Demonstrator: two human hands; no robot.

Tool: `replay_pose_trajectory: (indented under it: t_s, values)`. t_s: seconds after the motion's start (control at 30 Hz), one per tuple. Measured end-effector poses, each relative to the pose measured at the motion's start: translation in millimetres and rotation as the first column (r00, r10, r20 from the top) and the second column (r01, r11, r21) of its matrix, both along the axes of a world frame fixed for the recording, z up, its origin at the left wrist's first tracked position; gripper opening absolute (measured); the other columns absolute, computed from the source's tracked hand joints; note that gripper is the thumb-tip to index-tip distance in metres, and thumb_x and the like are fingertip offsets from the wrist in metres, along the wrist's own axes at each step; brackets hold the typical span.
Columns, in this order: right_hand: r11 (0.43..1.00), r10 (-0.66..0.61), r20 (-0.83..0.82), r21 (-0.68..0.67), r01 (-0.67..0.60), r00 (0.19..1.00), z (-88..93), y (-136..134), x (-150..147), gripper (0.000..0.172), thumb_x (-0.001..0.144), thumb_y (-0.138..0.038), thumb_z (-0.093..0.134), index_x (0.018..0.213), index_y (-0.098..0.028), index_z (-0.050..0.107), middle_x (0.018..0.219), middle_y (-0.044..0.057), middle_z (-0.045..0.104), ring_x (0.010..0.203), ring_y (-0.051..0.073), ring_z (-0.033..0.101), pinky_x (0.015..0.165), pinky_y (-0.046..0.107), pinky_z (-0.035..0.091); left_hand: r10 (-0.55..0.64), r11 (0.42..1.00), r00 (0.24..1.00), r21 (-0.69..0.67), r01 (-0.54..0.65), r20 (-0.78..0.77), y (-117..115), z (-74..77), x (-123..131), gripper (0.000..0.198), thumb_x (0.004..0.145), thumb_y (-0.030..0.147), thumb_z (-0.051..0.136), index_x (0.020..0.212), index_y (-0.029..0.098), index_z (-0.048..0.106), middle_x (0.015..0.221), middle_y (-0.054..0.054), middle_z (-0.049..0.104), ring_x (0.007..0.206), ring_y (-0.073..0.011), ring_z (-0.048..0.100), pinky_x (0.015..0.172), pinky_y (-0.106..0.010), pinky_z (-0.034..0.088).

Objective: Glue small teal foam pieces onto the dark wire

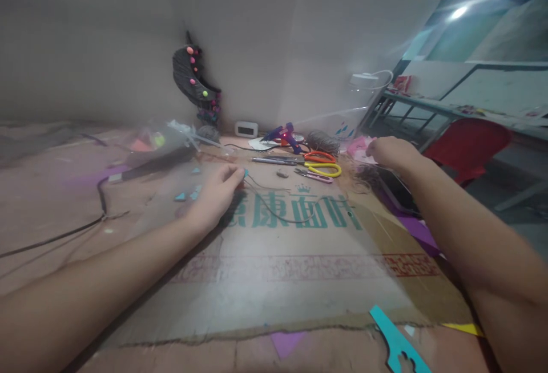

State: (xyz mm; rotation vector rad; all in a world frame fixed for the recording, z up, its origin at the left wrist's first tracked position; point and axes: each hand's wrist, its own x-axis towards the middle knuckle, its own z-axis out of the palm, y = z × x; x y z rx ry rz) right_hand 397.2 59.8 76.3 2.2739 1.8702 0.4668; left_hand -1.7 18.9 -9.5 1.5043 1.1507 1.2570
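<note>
My left hand (220, 190) pinches a small blue piece (245, 173) between thumb and fingertips above the cardboard. A thin grey cord (282, 220) trails from that piece towards the right. Reaching far right, my right hand (391, 150) is at a pink packet (359, 148); its fingers are curled down, and blur hides whether they grip it. Thread snips (314, 177) with pink handles lie between the hands, beside scissors (321, 163) with orange and yellow handles. A few small blue scraps (180, 197) rest left of my left hand.
Behind the scissors are a glue gun (285, 135) with a red light, a grey yarn bundle (323, 142) and a small digital clock (246, 129). A dark crescent ornament (190, 76) with coloured beads hangs at the back. A phone-like dark device (398, 190) lies under my right forearm.
</note>
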Motion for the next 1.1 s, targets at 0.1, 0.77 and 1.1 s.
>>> replay_pose_trajectory:
  t_s: [0.1, 0.77, 1.1]
  values:
    - [0.998, 0.045, -0.071, 0.055, -0.041, 0.996, 8.3, -1.4, -12.3, 0.026, 0.089, -0.026, 0.053, 0.101, -0.020, 0.075, 0.098, 0.009, 0.076, 0.087, 0.023, 0.068, 0.067, 0.029, 0.042, -0.003, 1.000, 1.000, 0.001, 0.003, -0.011, -0.3, 0.5, -0.2, 0.025, 0.085, 0.041, 0.056, 0.077, 0.018, 0.055, 0.068, 0.002, 0.054, 0.068, -0.0146, 0.050, 0.068, -0.029, 0.036]
    - [0.757, 0.597, -0.568, 0.166, -0.632, 0.566, -55.6, -49.0, -154.5, 0.028, 0.085, -0.039, 0.066, 0.105, -0.019, 0.067, 0.089, 0.004, 0.069, 0.075, 0.016, 0.061, 0.065, 0.026, 0.041, -0.023, 0.999, 0.995, 0.019, 0.025, -0.099, -5.0, 6.4, 0.2, 0.026, 0.085, 0.044, 0.055, 0.075, 0.020, 0.055, 0.070, 0.001, 0.056, 0.070, -0.0165, 0.052, 0.070, -0.030, 0.040]
    - [0.802, 0.570, -0.717, 0.378, -0.463, 0.402, -71.6, -44.1, -158.7, 0.015, 0.088, -0.027, 0.056, 0.077, -0.018, 0.061, 0.076, 0.003, 0.066, 0.073, 0.017, 0.060, 0.069, 0.029, 0.044, 0.000, 1.000, 0.997, -0.004, -0.001, -0.071, -4.5, 3.1, 1.5, 0.021, 0.081, 0.042, 0.062, 0.082, 0.021, 0.061, 0.085, -0.004, 0.065, 0.084, -0.0204, 0.062, 0.076, -0.031, 0.045]
